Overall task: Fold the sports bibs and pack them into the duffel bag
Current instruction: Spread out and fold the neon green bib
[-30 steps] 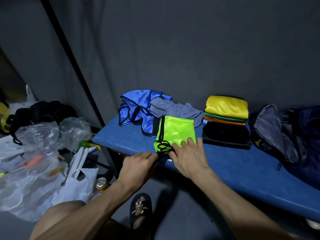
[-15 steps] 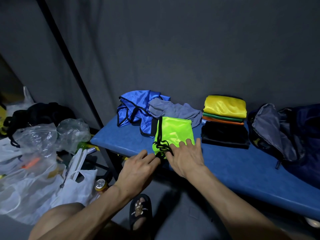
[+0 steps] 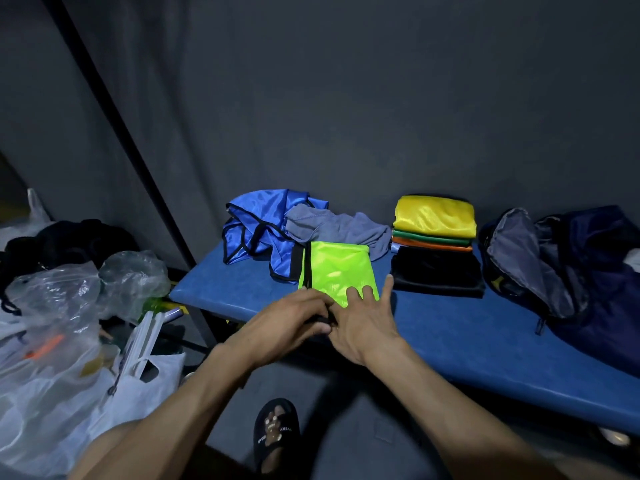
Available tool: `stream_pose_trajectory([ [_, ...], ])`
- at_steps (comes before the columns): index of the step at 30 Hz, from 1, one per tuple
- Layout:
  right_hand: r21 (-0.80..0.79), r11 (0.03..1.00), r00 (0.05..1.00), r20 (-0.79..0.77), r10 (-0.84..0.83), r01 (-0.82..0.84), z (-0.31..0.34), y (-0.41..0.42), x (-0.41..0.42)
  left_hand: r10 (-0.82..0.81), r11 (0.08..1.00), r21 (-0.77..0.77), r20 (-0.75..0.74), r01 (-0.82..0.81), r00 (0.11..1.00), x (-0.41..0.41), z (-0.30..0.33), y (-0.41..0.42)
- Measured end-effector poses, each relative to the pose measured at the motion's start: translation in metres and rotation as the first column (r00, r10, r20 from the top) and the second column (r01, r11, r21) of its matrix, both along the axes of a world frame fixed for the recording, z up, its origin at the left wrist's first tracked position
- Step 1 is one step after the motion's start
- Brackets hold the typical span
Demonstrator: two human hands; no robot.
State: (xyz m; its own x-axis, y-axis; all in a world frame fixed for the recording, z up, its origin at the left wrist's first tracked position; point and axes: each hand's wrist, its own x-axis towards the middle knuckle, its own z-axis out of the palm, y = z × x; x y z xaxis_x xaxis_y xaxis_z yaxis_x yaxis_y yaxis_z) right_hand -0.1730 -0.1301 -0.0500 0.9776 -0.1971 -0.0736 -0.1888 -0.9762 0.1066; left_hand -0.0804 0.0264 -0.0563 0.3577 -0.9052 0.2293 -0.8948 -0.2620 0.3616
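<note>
— Starting at the left: what lies off the table's left end?

— Clear plastic bags (image 3: 52, 306) and a white carrier bag (image 3: 138, 382), heaped low beside the table (image 3: 450, 334), with a dark bundle (image 3: 69, 244) behind them.

— And on the table itself?

— At the back-left corner, a crumpled blue bib (image 3: 256, 223) with black trim, and a grey cloth (image 3: 339, 226) lying partly over it. Just in front of those, near the front edge, lies the neon green bib (image 3: 332, 268), folded to a small rectangle with a black strip down its left side.

— Where are the hands against it?

— Both are at its near edge. The left hand (image 3: 287, 323) has its fingers (image 3: 311, 306) curled over the bib's front-left corner, where dark trim bunches; they seem to pinch that trim, though the grip is partly hidden. The right hand (image 3: 363, 323) lies flat, fingers straight and spread, their tips pressing on the bib's front-right part, the little finger out on the bare table to the right. The two hands touch each other at the thumbs.

— Further right?

— A stack of folded bibs (image 3: 434, 233) by the back edge: yellow on top, then green, orange, and black at the bottom. It stands just beside the green bib, apart from it.

— And the bag?

— The dark navy duffel bag (image 3: 588, 271) sits at the right end of the table, its mouth open, grey lining showing.

— Below the table?

— A foot in a black slide sandal (image 3: 275, 434) on the floor.
</note>
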Motion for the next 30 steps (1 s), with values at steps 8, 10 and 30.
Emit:
stream_pose_trajectory([
  [8,0.054,0.990,0.990,0.069,0.124,-0.128,-0.004,-0.028,-0.015,0.387,0.896,-0.082,-0.338,-0.436,0.858,0.027,-0.006,-0.026],
  [10,0.051,0.985,0.982,0.096,0.160,-0.166,-0.005,-0.035,-0.018,0.432,0.870,-0.044,-0.411,-0.491,0.803,0.034,-0.008,-0.032],
  [30,0.213,0.938,0.945,0.241,0.222,-0.274,-0.021,-0.075,-0.003,0.440,0.883,-0.152,-0.059,-0.444,0.896,0.049,-0.028,-0.030],
])
